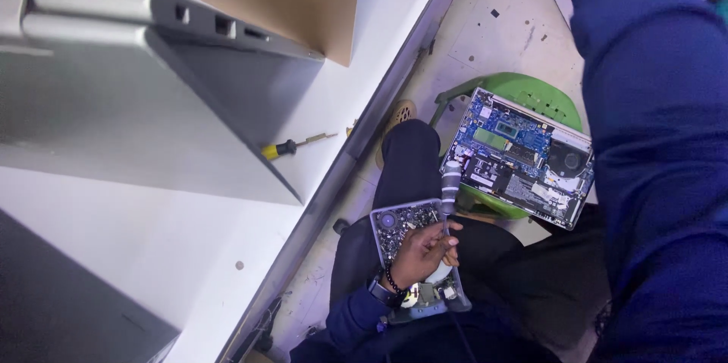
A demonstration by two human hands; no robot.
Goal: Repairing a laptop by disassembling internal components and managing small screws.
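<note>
Blue sleeve point(652, 151) fills the right side, nearest the camera; its hand is out of view. Left hand point(421, 253) fingers are closed around a grey tool point(450, 189), long axis near upright, its far end toward the open laptop point(523, 154) on a green stool point(531, 90). The hand rests over a grey tray of small parts point(402, 223) on the lap. A yellow-handled screwdriver point(292, 147) lies near the white table's point(227, 242) edge.

Counted things on and beside a white workbench
Three laptops: two grey point(152, 105) point(61, 302) at nine o'clock, one opened point(519, 154) at three; one yellow-handled screwdriver point(292, 146); one parts tray point(413, 257); one hand point(421, 253); one green stool point(531, 90)
</note>
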